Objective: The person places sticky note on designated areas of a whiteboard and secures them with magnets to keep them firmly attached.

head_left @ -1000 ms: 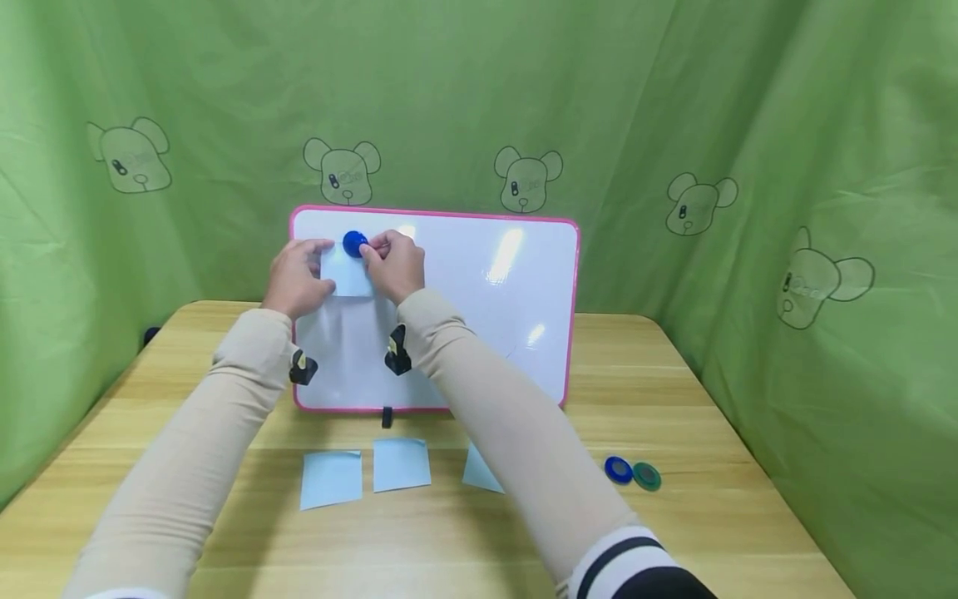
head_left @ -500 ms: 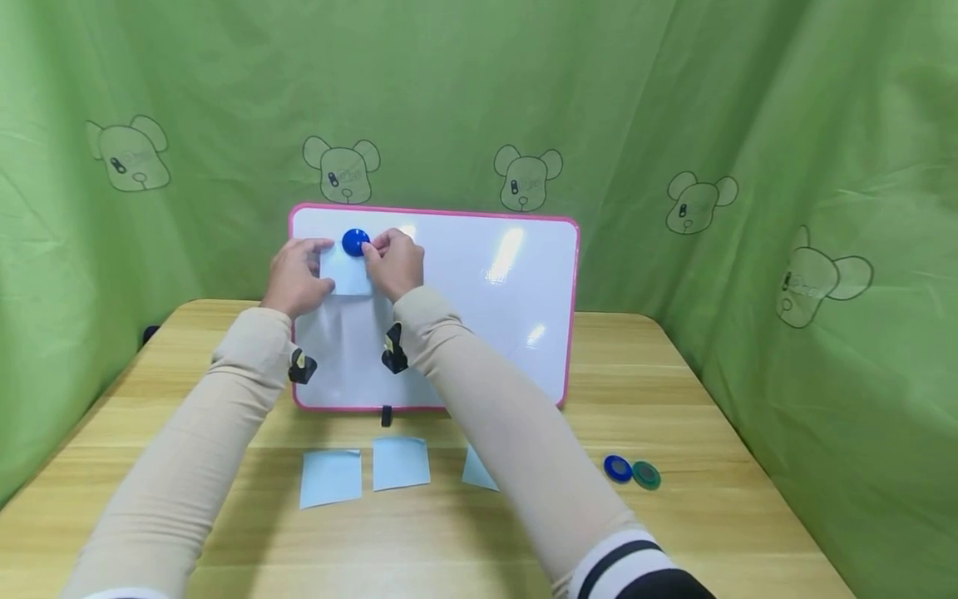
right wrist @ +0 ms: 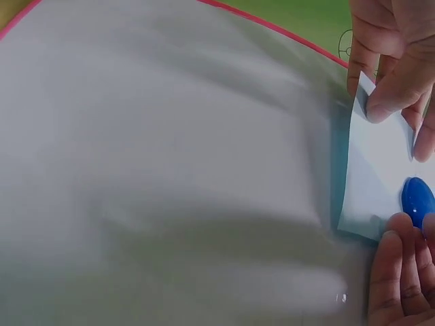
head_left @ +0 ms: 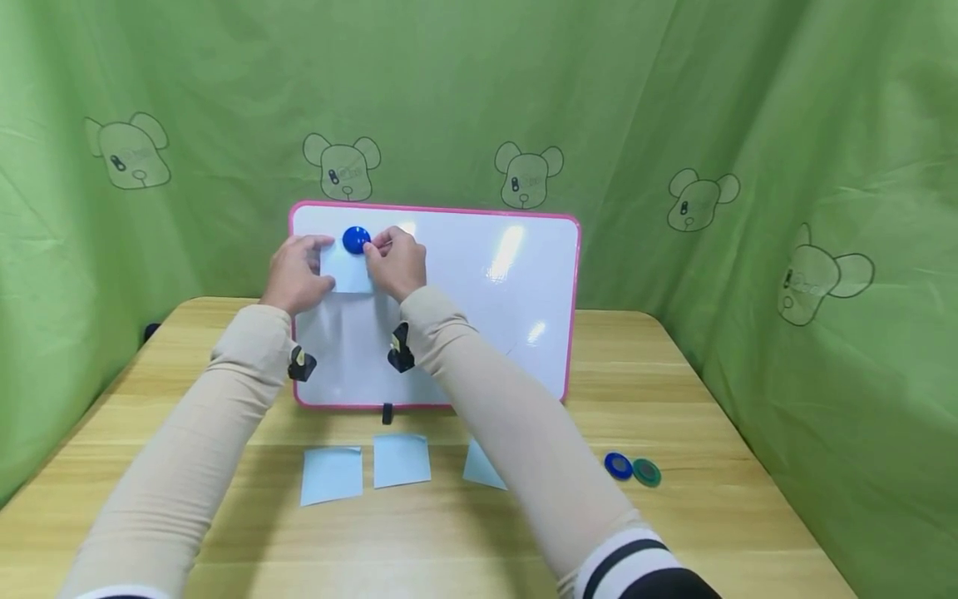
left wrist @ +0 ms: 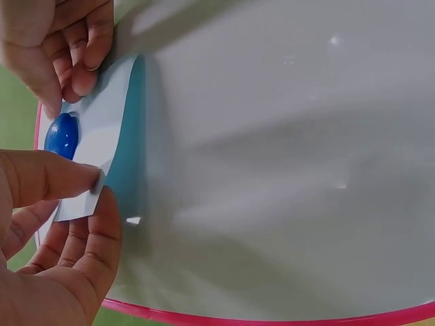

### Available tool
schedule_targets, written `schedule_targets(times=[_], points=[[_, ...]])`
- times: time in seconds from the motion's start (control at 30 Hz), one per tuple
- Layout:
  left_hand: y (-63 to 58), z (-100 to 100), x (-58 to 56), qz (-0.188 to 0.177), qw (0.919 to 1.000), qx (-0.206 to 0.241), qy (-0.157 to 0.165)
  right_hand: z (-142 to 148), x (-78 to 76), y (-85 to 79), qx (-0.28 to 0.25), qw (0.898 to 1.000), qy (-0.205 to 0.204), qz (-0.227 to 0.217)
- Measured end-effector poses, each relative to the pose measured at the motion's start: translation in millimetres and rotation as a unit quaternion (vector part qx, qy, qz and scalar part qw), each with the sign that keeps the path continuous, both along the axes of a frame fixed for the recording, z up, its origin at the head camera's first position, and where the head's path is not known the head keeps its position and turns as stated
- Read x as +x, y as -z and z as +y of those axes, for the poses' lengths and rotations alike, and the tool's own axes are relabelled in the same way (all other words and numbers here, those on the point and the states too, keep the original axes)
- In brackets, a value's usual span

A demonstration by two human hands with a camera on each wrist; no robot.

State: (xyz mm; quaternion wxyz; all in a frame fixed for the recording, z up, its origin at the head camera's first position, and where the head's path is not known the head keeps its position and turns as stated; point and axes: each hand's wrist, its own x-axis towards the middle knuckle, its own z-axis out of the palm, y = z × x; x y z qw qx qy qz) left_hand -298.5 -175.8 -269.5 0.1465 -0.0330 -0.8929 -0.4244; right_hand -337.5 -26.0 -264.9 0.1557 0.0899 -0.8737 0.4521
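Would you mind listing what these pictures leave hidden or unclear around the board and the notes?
- Third table note: head view, its right part hidden by the right sleeve.
- Board lower left: head view, covered by both forearms.
- Pinned note: head view, its side edges covered by the left hand and right hand.
- Black item at the table's far left: head view, too small to identify.
- Magnet: right wrist view, blurred.

whiteboard (head_left: 479, 283): white, pink frame
magnet (head_left: 355, 240): blue
notes (head_left: 332, 474): pale blue
table (head_left: 711, 516): light wood grain
curtain (head_left: 674, 100): green, bear outlines
sleeves (head_left: 516, 433): beige
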Motion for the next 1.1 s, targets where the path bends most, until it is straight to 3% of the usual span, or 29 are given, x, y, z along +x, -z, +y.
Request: schedule_targets(times=[0.37, 0.57, 0.77, 1.1], points=[[-1.3, 0, 1.6, 0.000, 1.0000, 0.005, 0.008, 17, 0.0, 5.4, 0.000, 0.998, -0.065, 0.003], [1.2, -2, 5.3, -0.003, 0.9998, 0.012, 0.015, 28, 2.8, 11.8, 0.002, 0.998, -0.067, 0.001], [6.5, -5, 10.8, 0.004, 0.9996, 0.004, 0.027, 42, 7.3, 20.0, -0.017, 0.997, -0.070, -0.001], [20.3, -10, 21.7, -0.001, 0.9993, 0.002, 0.038, 74, 17.0, 29.8, -0.040, 0.991, -0.129, -0.021]])
